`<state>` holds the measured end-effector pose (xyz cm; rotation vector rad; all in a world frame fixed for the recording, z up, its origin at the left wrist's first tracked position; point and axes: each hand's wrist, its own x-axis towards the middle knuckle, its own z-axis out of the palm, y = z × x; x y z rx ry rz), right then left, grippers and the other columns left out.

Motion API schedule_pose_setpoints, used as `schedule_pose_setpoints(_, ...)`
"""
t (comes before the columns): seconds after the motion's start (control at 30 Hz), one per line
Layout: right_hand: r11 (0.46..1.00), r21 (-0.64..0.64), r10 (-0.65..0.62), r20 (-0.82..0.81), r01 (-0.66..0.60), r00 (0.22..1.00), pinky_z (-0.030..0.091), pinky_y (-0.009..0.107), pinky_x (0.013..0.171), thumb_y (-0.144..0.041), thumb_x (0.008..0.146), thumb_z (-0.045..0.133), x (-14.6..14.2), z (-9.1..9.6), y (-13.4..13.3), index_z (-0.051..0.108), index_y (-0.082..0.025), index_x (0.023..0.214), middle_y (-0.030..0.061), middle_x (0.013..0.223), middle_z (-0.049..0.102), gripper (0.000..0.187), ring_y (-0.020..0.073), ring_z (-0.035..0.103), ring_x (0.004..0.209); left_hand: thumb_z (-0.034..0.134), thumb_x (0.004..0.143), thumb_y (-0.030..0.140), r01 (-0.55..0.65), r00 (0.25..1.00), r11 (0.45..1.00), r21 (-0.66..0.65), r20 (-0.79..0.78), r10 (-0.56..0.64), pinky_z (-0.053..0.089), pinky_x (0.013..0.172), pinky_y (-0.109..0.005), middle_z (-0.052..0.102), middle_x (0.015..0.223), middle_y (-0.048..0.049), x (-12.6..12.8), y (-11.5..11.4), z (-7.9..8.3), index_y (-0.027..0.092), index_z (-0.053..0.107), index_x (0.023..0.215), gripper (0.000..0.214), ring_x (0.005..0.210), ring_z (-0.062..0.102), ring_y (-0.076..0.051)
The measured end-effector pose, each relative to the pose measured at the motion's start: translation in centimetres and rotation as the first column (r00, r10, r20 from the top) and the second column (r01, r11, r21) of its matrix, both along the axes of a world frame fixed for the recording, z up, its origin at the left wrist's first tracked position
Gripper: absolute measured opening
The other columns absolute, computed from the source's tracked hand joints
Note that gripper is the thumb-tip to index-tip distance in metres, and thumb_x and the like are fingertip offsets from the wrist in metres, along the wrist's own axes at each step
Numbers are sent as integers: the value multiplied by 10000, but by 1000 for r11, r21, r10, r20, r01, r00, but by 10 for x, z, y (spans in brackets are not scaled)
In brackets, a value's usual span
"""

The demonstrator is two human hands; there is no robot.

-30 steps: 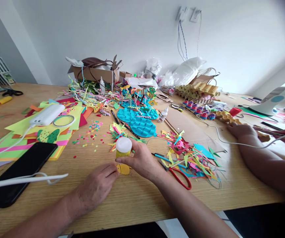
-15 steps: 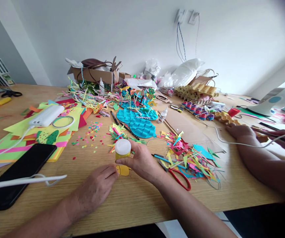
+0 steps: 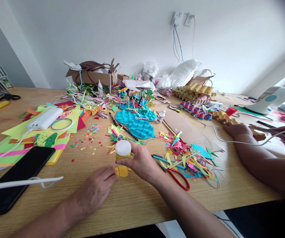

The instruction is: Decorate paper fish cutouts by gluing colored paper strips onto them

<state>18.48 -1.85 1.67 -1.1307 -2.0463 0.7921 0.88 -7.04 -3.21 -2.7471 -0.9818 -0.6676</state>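
My right hand [image 3: 142, 160] is wrapped around a small clear jar [image 3: 123, 148] with a white lid and something yellow inside, upright above the table. Just below the jar lies a yellow paper cutout [image 3: 122, 171] with a dark curved line drawn on it, perhaps a fish shape. The fingertips of my left hand [image 3: 99, 185] are pressed together at the cutout's left edge, pinching it. Right of my right hand, red-handled scissors [image 3: 179, 178] lie beside a blue pen [image 3: 160, 158] and a heap of paper scraps [image 3: 189, 158].
Blue paper shapes [image 3: 141, 128], a glue bottle [image 3: 161, 115] and tiny confetti [image 3: 92, 129] lie farther back. Left are coloured sheets [image 3: 6, 130], a power bank [image 3: 44, 118] and a black phone [image 3: 20, 178]. A co-worker's arm [image 3: 251, 152] reaches in at right, near egg cartons [image 3: 224, 116].
The view has shifted slightly. Both my hands, the jar and the yellow cutout keep almost the same positions; at right, the co-worker's farther hand has moved a little.
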Motion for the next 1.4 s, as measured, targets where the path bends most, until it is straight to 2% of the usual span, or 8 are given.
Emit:
schedule_pose_setpoints(0.2,1000,-6,0,-13,0,1000,386,216,642,-290,648,749,0,0,1,599,-181,828,-34,766,611,259,145,552,720,310,773,-24,10,1000,999,46,-11,-9,545,774,-301,651,875,-94,2,0,1,117,613,861,345,823,625,-186)
schedule_pose_setpoints(0.43,1000,-27,-10,-28,9,1000,391,217,647,-291,640,753,0,0,1,608,-178,849,-33,781,620,279,147,558,730,321,765,-19,0,1000,999,40,-19,1,549,760,-303,654,875,-90,1,-1,3,118,614,860,337,824,627,-188)
schedule_pose_setpoints(0.67,999,-38,11,-45,-13,999,406,238,671,-277,650,740,7,5,-8,618,-172,859,-7,824,639,264,172,577,768,324,793,-8,11,1000,1000,-25,15,-11,541,792,-307,649,894,-85,1,1,1,121,613,887,330,847,620,-182)
schedule_pose_setpoints(0.9,1000,-24,5,-60,-7,998,408,236,659,-290,658,734,3,4,-4,612,-178,865,-18,813,639,265,164,577,756,311,780,-21,10,1000,1000,1,24,-10,547,774,-326,649,888,-100,0,0,1,110,617,867,343,839,623,-198)
schedule_pose_setpoints(1.2,999,-32,15,-18,-15,1000,412,238,656,-275,671,720,4,9,-9,609,-173,838,-7,791,636,225,168,579,742,310,800,-8,22,999,1000,-7,48,-22,550,761,-323,649,874,-103,1,1,1,108,611,874,330,825,625,-195)
schedule_pose_setpoints(1.4,999,-35,0,13,0,1000,414,240,663,-283,634,757,3,7,-8,620,-174,855,-4,803,645,283,177,587,755,313,812,-1,26,998,1000,0,56,-26,540,789,-313,644,901,-94,-2,0,-4,112,598,932,329,864,617,-191)
